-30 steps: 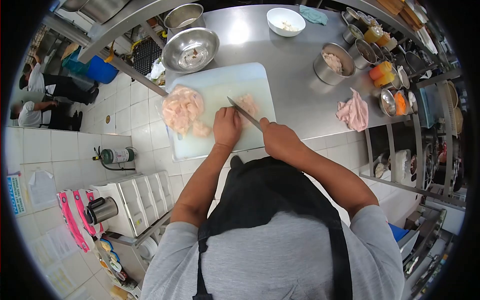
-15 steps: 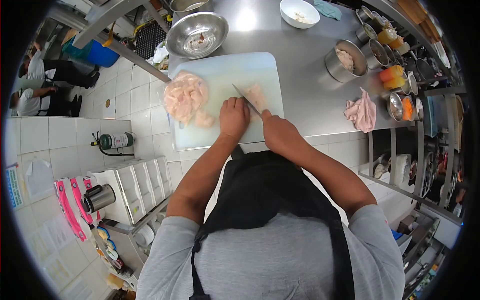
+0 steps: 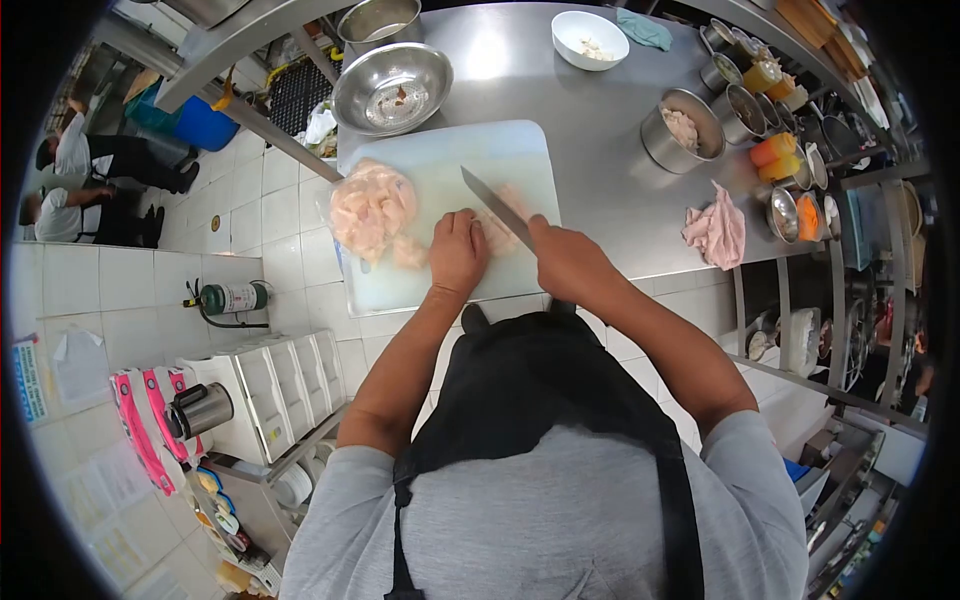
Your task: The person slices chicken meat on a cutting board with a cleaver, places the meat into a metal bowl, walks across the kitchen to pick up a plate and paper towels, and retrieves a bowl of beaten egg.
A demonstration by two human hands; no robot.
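Observation:
A white cutting board (image 3: pixel 455 155) lies on the steel table. At its left is a pile of pale raw meat (image 3: pixel 370 210) in clear plastic, with a loose piece (image 3: pixel 408 252) beside it. My right hand (image 3: pixel 570 257) is closed round the handle of a knife (image 3: pixel 495 205), its blade slanting up to the left over cut meat (image 3: pixel 507 222). My left hand (image 3: pixel 459 250) rests on the board just left of the blade, fingers curled together; what lies beneath its fingertips is hidden.
Steel bowls (image 3: pixel 393 90) stand behind the board. A white bowl (image 3: pixel 590 42), a pot with meat (image 3: pixel 683 130), a pink cloth (image 3: pixel 715 228) and sauce bottles (image 3: pixel 773 150) are to the right. Two people (image 3: pixel 100 155) stand far left.
The knife and my right hand have shifted slightly, the blade now showing more of its side and its handle end a little further from my left hand. The camera view has shifted slightly.

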